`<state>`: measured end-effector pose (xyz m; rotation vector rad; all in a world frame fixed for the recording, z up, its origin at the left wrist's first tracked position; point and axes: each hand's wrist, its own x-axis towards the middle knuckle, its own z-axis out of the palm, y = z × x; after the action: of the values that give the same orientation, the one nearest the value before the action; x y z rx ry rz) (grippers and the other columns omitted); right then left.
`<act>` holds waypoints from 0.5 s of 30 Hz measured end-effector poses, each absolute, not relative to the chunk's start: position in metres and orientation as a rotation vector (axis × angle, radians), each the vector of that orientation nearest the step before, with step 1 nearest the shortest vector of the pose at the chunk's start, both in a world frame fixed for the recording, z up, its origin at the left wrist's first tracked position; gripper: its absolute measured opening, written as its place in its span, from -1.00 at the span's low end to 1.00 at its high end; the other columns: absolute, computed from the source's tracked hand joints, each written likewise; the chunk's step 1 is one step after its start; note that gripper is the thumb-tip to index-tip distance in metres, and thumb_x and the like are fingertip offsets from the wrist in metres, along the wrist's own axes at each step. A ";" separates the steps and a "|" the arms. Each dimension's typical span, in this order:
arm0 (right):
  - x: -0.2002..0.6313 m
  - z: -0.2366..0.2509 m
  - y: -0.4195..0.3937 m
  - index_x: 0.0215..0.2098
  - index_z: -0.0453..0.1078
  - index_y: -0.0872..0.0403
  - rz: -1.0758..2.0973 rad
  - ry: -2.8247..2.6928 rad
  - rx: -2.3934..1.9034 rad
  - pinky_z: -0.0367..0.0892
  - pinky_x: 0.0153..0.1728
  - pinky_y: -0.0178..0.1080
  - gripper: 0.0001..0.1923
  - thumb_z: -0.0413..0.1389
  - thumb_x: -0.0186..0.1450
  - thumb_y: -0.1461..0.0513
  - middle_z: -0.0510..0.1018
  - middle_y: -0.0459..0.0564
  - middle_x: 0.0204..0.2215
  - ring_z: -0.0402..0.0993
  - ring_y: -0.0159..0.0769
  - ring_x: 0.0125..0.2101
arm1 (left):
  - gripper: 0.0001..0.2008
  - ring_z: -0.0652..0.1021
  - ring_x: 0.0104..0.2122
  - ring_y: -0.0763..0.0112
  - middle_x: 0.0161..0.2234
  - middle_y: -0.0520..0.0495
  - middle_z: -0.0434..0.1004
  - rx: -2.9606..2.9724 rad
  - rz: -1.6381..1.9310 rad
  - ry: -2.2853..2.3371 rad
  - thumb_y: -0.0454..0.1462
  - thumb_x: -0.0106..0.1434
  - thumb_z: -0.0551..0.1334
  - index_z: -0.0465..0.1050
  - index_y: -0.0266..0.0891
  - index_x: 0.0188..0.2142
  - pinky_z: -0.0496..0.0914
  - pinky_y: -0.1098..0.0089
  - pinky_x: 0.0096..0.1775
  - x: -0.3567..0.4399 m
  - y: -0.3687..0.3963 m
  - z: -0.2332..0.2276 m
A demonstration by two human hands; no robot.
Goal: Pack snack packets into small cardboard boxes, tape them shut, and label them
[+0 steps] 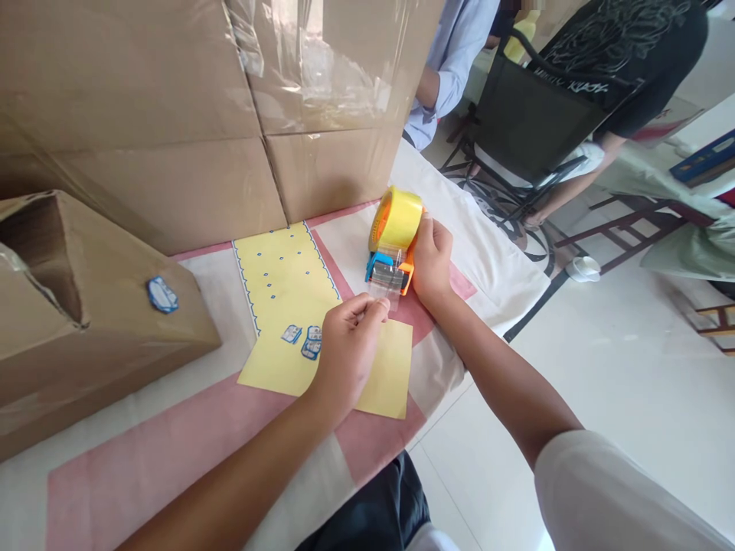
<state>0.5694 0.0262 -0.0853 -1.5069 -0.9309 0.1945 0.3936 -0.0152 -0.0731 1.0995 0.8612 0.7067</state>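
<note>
My right hand (432, 259) grips the orange handle of a tape dispenser (392, 243) that carries a yellow roll of clear tape and stands on the table. My left hand (346, 350) pinches the free end of the clear tape (386, 283), pulled a short way out from the dispenser's blade. Under my left hand lies a yellow sticker sheet (287, 291) with a few blue-and-white stickers (304, 338) left on it.
A small cardboard box (86, 321) with a blue sticker lies at the left, large taped cardboard boxes (200, 107) stand behind. The table has a pink-and-white cloth (172, 451); its edge runs at the right. Two seated people and a black chair (528, 122) are beyond.
</note>
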 end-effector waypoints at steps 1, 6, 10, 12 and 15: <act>0.570 -0.085 0.027 -0.52 -0.03 0.00 0.193 -0.924 -1.507 -0.03 -0.58 -0.27 -0.35 -0.20 0.39 -0.33 0.07 -0.14 -0.58 0.00 -0.41 -0.56 | -0.68 0.06 -0.56 0.51 -0.60 0.12 -0.03 1.102 0.706 0.860 -0.16 0.25 0.23 0.25 -0.19 -0.57 -0.03 0.37 -0.50 0.393 -0.016 -0.073; 0.575 -0.083 0.027 -0.53 -0.01 0.00 0.192 -0.921 -1.526 0.01 -0.58 -0.27 -0.34 -0.23 0.39 -0.33 0.08 -0.14 -0.59 0.02 -0.41 -0.57 | -0.62 0.11 -0.56 0.50 -0.60 0.11 0.02 1.182 0.707 0.855 -0.16 0.29 0.23 0.18 -0.20 -0.60 0.02 0.37 -0.49 0.389 -0.019 -0.070; 0.577 -0.084 0.026 -0.51 0.07 0.02 0.214 -0.980 -1.461 0.08 -0.55 -0.28 -0.36 -0.17 0.40 -0.31 0.16 -0.13 -0.57 0.09 -0.40 -0.55 | -0.62 0.30 -0.49 0.47 -0.55 0.06 0.32 1.397 0.731 0.799 -0.12 0.35 0.20 0.29 -0.20 -0.57 0.18 0.40 -0.42 0.384 -0.015 -0.068; 0.577 -0.084 0.025 -0.50 0.09 0.02 0.207 -0.992 -1.444 0.09 -0.54 -0.29 -0.38 -0.12 0.40 -0.28 0.17 -0.14 -0.56 0.10 -0.40 -0.54 | -0.67 0.41 -0.44 0.43 -0.45 0.02 0.51 1.472 0.725 0.797 -0.11 0.36 0.20 0.43 -0.18 -0.50 0.26 0.40 -0.36 0.382 -0.012 -0.066; 0.576 -0.083 0.024 -0.51 0.09 0.02 0.205 -0.999 -1.436 0.07 -0.53 -0.29 -0.40 -0.08 0.42 -0.24 0.17 -0.15 -0.56 0.09 -0.41 -0.54 | -0.67 0.51 -0.39 0.37 -0.37 -0.03 0.62 1.465 0.670 0.808 -0.05 0.36 0.20 0.52 -0.16 -0.44 0.35 0.39 -0.33 0.380 -0.007 -0.063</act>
<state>0.5758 0.0244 -0.0835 -1.4359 -0.9989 0.2046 0.3796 -0.0074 -0.0632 1.4646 0.8080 0.6704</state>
